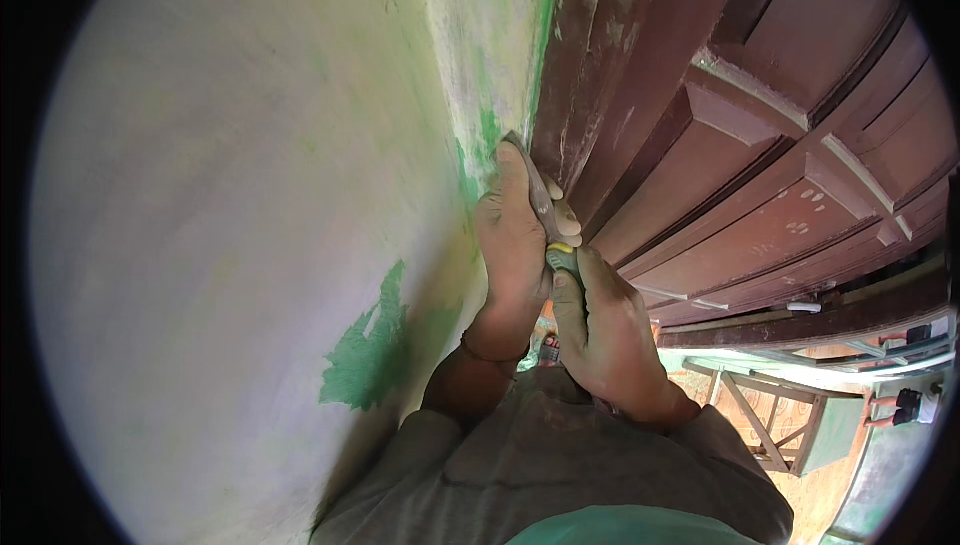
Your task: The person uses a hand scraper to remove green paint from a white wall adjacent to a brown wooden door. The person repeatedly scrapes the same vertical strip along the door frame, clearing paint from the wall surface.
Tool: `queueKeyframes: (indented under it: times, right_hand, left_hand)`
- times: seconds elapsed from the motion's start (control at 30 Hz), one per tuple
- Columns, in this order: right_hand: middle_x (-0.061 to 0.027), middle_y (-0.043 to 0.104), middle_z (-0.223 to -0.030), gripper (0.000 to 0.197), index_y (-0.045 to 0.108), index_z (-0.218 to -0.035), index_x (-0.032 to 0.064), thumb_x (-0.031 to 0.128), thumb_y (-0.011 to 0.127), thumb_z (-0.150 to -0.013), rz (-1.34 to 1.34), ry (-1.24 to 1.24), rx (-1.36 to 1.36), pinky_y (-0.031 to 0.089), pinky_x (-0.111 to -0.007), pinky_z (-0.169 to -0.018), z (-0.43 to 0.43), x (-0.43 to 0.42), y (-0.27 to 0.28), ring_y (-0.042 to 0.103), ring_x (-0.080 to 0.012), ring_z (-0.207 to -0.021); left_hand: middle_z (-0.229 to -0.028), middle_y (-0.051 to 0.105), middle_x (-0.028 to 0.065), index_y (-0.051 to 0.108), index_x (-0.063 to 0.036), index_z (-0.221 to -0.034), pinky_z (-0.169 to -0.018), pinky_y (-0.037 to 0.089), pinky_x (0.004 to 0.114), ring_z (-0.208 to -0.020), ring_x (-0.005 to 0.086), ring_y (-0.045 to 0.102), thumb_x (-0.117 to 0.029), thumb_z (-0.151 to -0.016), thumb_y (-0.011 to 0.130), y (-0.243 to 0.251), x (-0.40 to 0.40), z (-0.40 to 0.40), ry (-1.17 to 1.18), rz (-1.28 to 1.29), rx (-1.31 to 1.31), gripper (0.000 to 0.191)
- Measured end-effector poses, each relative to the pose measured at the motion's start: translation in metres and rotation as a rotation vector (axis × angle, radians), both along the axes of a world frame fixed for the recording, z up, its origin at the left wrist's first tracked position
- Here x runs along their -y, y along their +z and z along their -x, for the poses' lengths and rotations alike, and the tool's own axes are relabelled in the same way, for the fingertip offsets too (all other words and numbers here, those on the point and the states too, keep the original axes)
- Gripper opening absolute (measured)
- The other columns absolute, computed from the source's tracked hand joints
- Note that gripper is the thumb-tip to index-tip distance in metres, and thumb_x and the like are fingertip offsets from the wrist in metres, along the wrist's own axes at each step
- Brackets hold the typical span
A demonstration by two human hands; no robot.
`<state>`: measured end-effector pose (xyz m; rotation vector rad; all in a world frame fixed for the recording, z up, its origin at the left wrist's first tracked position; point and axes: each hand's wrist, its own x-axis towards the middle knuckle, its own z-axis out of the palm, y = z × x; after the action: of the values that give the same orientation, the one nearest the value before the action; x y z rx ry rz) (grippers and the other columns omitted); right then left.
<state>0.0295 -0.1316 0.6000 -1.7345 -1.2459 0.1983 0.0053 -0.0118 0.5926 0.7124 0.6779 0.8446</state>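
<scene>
Both hands are on one scraper [541, 196] with a dark, dusty flat blade and a green-and-yellow handle. My right hand [611, 335] grips the handle. My left hand [514, 237] clasps the blade, its thumb along the near face and its fingertips showing beyond the edge. The blade's tip is at the narrow wall strip [487, 57] beside the brown wooden door frame [581, 94]; whether it touches cannot be told. Patches of green paint mark that strip, and a green line runs along the frame.
On the left a pale wall [225, 170] bears a green patch [367, 350]. Brown panelled door [720, 177] stands at the right. A wooden stand [772, 417] is on the patterned floor [817, 504] at lower right, with a person [907, 404] beyond it.
</scene>
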Motion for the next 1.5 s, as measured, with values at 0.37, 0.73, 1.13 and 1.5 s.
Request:
queueKeyframes:
  times: [0.37,0.73,1.13,1.5]
  right_hand:
    - [-0.0293,0.063,-0.088,0.012,0.056,-0.108,-0.0043,0.007,0.056,-0.105,0.153,-0.023,0.01,0.048,-0.055,-0.068,0.003,-0.011,0.018,0.062,-0.0526,-0.079]
    - [-0.0297,0.064,-0.082,0.018,0.054,-0.114,-0.0052,0.011,0.054,-0.106,0.113,0.017,-0.03,0.049,-0.057,-0.065,-0.001,0.001,0.028,0.065,-0.0516,-0.075]
    - [-0.0323,0.066,-0.086,0.018,0.056,-0.112,-0.0043,0.013,0.055,-0.106,0.147,-0.04,-0.014,0.05,-0.06,-0.065,-0.003,0.007,0.031,0.066,-0.0534,-0.074]
    - [-0.0269,0.061,-0.079,0.017,0.056,-0.099,-0.0041,0.012,0.058,-0.105,0.021,-0.036,0.011,0.048,-0.051,-0.064,0.001,-0.007,0.035,0.061,-0.0501,-0.072]
  left_hand:
    - [-0.057,0.056,0.0061,0.057,-0.0081,-0.081,-0.043,0.041,0.025,-0.044,0.013,0.05,-0.064,-0.106,0.053,-0.008,-0.017,-0.004,0.009,-0.038,0.144,0.062]
    - [-0.057,0.056,0.0061,0.058,-0.0068,-0.085,-0.043,0.041,0.026,-0.045,0.0126,0.051,-0.064,-0.106,0.053,-0.003,-0.016,-0.001,0.013,0.012,0.175,0.061]
    - [-0.058,0.057,0.0061,0.058,-0.0079,-0.085,-0.044,0.041,0.027,-0.046,0.0124,0.051,-0.064,-0.106,0.053,0.006,-0.001,-0.008,0.01,0.035,0.116,0.06]
    - [-0.059,0.053,0.0047,0.057,-0.0075,-0.084,-0.046,0.041,0.028,-0.048,0.0138,0.05,-0.066,-0.106,0.053,0.012,-0.007,0.0,0.01,0.037,0.037,0.062]
